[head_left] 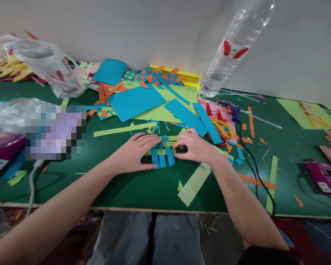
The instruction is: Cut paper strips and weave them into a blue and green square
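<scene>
A small woven mat of blue and light green paper strips (163,153) lies on the green table (143,187) in front of me. My left hand (135,152) rests flat on its left side, fingers stretched out over the strips. On the mat's right side my right hand (196,146) presses down, fingers curled at the ends of the green strips. Neither hand lifts anything off the table.
Blue sheets (135,101) and green paper, a woven orange-blue piece (154,76), yellow-handled scissors (223,128), a glue gun (231,108) with black cord and a clear plastic bottle (231,48) lie behind. A loose pale green strip (194,184) is near the front edge. Plastic bag (46,66) at left.
</scene>
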Demonstrator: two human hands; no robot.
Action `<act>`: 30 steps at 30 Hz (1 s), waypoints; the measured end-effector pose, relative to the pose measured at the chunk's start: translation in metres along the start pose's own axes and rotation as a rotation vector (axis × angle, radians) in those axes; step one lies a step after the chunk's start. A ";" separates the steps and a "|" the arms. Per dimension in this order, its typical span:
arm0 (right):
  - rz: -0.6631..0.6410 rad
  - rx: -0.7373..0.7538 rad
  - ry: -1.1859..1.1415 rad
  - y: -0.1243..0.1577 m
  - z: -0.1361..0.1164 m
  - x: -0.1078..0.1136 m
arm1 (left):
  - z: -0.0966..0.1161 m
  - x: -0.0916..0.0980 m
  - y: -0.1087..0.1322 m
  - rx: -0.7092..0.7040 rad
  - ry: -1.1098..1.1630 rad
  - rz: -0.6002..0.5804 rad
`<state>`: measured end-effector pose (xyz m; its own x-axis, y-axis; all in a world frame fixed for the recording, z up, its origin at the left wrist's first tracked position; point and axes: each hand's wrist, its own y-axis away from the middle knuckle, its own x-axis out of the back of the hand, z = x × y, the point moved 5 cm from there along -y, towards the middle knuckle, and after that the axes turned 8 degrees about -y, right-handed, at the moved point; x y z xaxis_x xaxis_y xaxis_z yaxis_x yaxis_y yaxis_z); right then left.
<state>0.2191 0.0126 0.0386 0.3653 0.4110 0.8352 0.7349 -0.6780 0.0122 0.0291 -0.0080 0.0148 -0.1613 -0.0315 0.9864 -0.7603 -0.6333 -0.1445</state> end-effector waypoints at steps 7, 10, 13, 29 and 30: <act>0.005 -0.026 0.025 0.003 0.003 0.005 | 0.000 0.000 0.000 -0.005 0.041 0.009; 0.018 -0.033 0.030 0.005 0.006 0.007 | 0.000 0.001 -0.001 -0.022 0.058 0.020; 0.011 -0.028 0.024 0.005 0.005 0.007 | 0.001 0.004 -0.001 -0.044 0.070 0.034; 0.047 0.074 0.066 0.001 -0.014 0.000 | 0.001 -0.002 -0.001 0.011 0.013 0.031; 0.042 0.086 0.070 0.000 -0.015 -0.002 | 0.000 -0.003 -0.001 0.021 0.005 0.027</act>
<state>0.2102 0.0026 0.0448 0.3583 0.3376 0.8704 0.7670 -0.6380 -0.0683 0.0306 -0.0073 0.0122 -0.1845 -0.0447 0.9818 -0.7424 -0.6482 -0.1691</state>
